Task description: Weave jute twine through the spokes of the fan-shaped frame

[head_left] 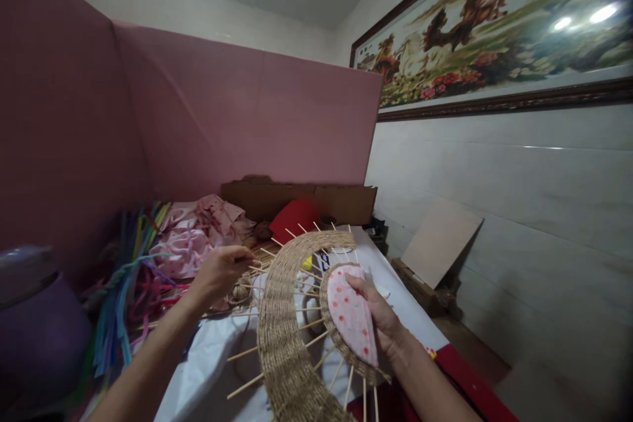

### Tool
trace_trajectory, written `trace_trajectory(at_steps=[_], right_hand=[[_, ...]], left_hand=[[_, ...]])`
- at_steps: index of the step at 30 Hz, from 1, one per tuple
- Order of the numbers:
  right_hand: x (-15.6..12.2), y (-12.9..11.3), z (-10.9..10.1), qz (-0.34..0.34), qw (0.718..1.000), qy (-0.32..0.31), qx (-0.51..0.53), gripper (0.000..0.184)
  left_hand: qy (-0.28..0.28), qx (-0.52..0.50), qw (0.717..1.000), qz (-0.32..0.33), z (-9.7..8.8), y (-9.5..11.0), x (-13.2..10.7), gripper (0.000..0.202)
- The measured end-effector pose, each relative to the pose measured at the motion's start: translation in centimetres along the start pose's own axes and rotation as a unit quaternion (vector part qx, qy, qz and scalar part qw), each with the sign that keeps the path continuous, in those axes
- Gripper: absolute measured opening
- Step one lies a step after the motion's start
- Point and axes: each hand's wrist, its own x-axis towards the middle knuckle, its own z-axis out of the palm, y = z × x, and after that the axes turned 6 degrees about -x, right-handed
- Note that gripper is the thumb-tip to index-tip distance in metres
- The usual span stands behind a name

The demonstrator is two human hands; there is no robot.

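A half-round woven piece [281,316] of brown twine on thin wooden sticks fills the lower middle of the view. Its inner half-disc [349,310] is covered in pink cloth with red dots and edged with twine. My right hand [378,313] grips this half-disc from the right, thumb on the cloth and the other fingers hidden behind. At the outer left rim, my left hand [227,273] is closed in a pinch near a stick tip. Whatever lies between its fingertips is too small to make out. Bare stick ends stand out beyond the woven band.
Pink cloth [182,237] lies heaped at the left beside colourful pipe cleaners [111,316]. A red sheet [295,219] leans by the cardboard [341,201] behind. White sheeting [198,369] covers the table. A purple container [39,336] is at far left; a board [442,241] leans against the right wall.
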Motion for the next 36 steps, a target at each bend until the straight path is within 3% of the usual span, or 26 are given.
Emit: trace_trajectory(at_steps=[10,18,28,36], right_hand=[[-0.1,0.0,0.3,0.019,0.999,-0.001,-0.037,0.028],[0.0,0.1,0.1,0.030,0.999,-0.010,-0.024,0.025],[0.3,0.4,-0.6,0.025,0.998,-0.031,-0.040,0.027],[0.3,0.4,-0.8,0.019,0.998,-0.058,-0.031,0.027]], left_hand=[[0.032,0.214,0.972,0.086,-0.9,1.5,-0.5,0.020],[0.030,0.287,0.948,0.133,-0.4,2.5,-0.8,0.024],[0.035,0.251,0.960,0.117,-0.8,2.3,-0.7,0.022],[0.020,0.013,1.000,-0.016,-1.0,0.8,-0.2,0.024]])
